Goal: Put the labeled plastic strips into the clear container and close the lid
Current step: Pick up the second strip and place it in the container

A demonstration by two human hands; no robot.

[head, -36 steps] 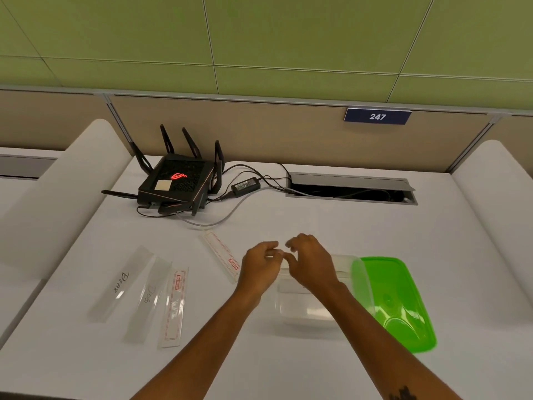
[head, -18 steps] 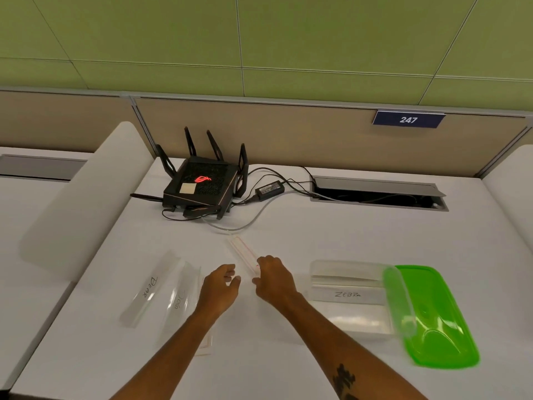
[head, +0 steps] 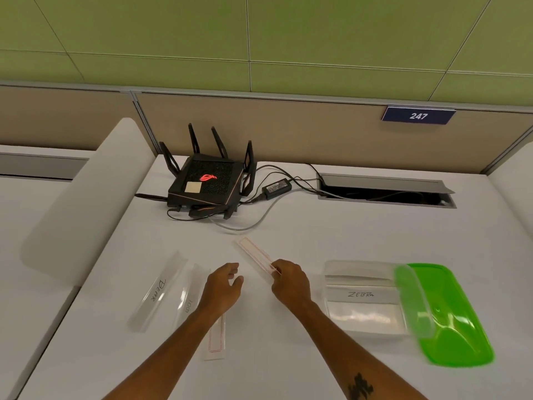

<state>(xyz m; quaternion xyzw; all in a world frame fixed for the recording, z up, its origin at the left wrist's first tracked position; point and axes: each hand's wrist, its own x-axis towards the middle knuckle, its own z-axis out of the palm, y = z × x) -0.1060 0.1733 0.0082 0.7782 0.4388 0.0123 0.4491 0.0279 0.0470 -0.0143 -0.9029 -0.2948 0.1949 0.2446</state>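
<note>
Head view
Bench: white, carrying everything below.
Right hand: its grip is pinched on the near end of a red-bordered strip; that strip's long axis runs from the fingers away and to the left, toward the router.
Left hand: fingers loosely spread, holding nothing, above the far end of another red-bordered strip.
Second red-bordered strip: flat on the bench, long axis running near to far, partly under the left forearm.
"Bear" strip: far left, long axis near-left to far-right.
Third clear strip: just right of it, about parallel; its writing is hard to read.
Container: clear, open, right of the right hand; a strip marked "Zebra" lies inside, long axis left to right.
Lid: green, off, touching the container's right edge.
</note>
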